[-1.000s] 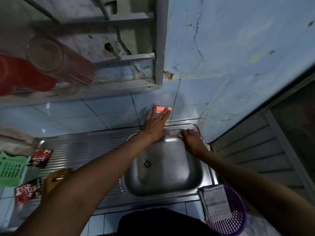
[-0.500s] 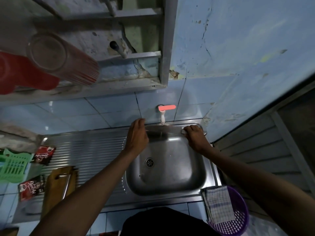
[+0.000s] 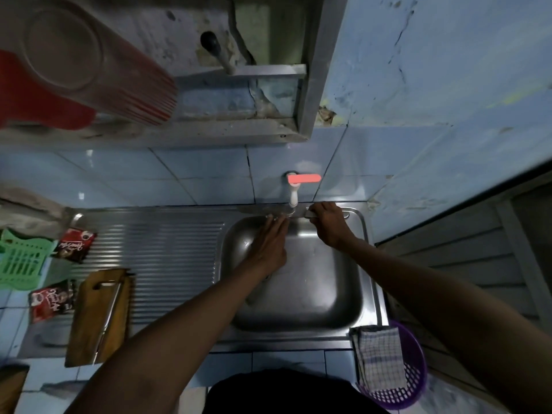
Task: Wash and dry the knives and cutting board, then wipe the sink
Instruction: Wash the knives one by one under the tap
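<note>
I am gripping a knife [image 3: 268, 211] by its handle with my right hand [image 3: 328, 224], holding it level across the back rim of the sink [image 3: 301, 306], its blade reaching left under the white tap [image 3: 293, 196] with the pink lever. My left hand [image 3: 267, 246] is reaching over the basin with fingers straight and relaxed, fingertips just at the blade. The wooden cutting board [image 3: 98, 316] is lying on the ribbed draining surface [image 3: 167, 255] to the left, with another knife [image 3: 109, 312] resting on it. A checked cloth [image 3: 379, 357] is draped over a purple basket [image 3: 415, 380] at the sink's near right corner.
</note>
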